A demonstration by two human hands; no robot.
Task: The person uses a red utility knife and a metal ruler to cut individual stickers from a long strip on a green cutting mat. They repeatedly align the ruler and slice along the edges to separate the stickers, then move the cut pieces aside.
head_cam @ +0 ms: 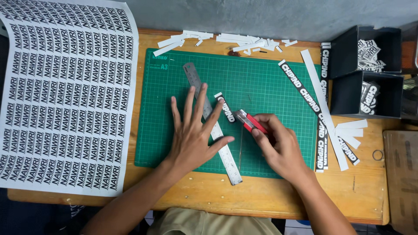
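Wooden tabletop (pixel 261 196) is being taken up almost wholly by a green cutting mat (pixel 270 87), with a grey wall lying behind it; a steel ruler (pixel 222 148) is being pressed flat across the mat by the left hand (pixel 191 135), its fingers spread wide over the metal; a red utility knife (pixel 249 122) is being gripped by the right hand (pixel 281 148), fingers closed around its handle, the blade end being held against a short black label strip (pixel 226 109) just beside the ruler's edge. Work appears partly done; cut labels are being collected in two black bins (pixel 348 87) at the right, long printed strips (pixel 305 93) are lying at the mat's right edge, and white offcuts (pixel 244 41) are being left along the far edge; a large uncut printed sheet (pixel 65 95) is overhanging the tabletop's left edge. Open room is being left on the mat's lower left and upper middle; the right side is crowded.
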